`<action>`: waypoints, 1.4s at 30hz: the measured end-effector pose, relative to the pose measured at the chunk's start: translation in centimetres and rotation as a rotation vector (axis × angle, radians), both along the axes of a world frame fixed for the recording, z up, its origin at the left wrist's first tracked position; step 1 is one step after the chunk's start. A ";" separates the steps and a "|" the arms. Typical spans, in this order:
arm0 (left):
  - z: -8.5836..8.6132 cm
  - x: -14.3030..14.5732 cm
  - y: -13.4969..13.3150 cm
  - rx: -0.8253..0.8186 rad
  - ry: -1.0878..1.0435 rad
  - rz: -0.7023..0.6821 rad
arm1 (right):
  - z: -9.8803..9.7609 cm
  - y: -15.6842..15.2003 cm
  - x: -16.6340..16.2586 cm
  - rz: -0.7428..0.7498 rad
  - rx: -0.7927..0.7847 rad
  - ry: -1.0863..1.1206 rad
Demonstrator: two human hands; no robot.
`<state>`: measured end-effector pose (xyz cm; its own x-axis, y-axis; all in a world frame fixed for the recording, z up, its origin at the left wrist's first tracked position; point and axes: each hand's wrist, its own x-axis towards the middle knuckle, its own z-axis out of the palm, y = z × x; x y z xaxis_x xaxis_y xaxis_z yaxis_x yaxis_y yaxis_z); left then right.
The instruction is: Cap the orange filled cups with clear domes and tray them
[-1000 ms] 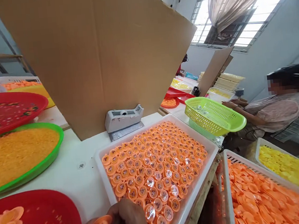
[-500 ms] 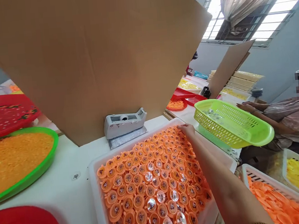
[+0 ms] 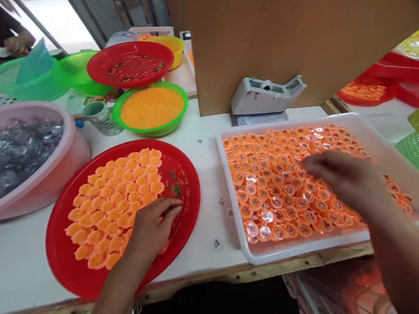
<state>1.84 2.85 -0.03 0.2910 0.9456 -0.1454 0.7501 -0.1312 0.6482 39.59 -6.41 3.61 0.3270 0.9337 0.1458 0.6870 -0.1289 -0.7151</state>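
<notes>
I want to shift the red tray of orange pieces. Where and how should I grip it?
Probably take the red tray by its left and right rim, from the near side: it lies flat and wide, with orange pieces covering its middle.

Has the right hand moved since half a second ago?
Yes. Judged against the white tray, the right hand has come back from the far edge toward the near side.

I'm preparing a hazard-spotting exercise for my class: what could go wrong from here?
The white tray sits close to the near edge of the table, so a bump might tip it off. The right hand, over the tray's orange pieces, could knock some askew. The disc between tray and red plate might get brushed away.
</notes>
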 end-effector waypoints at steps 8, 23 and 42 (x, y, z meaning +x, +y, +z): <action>-1.9 -7.8 -2.0 0.072 0.027 -0.051 | -7.5 -6.1 -22.1 0.648 -0.275 -0.414; -1.6 -6.1 -4.0 0.144 0.197 -0.427 | -9.6 -4.2 -22.5 0.366 -0.188 0.270; 0.3 -1.4 -0.3 -0.616 -0.630 0.268 | -6.6 0.3 -21.7 0.092 -0.252 1.410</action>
<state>0.39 2.56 0.28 0.2695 0.8010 -0.5345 0.1902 0.4998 0.8450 17.91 -6.08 -2.95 -0.0049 0.9108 -0.4127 -0.5509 -0.3470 -0.7591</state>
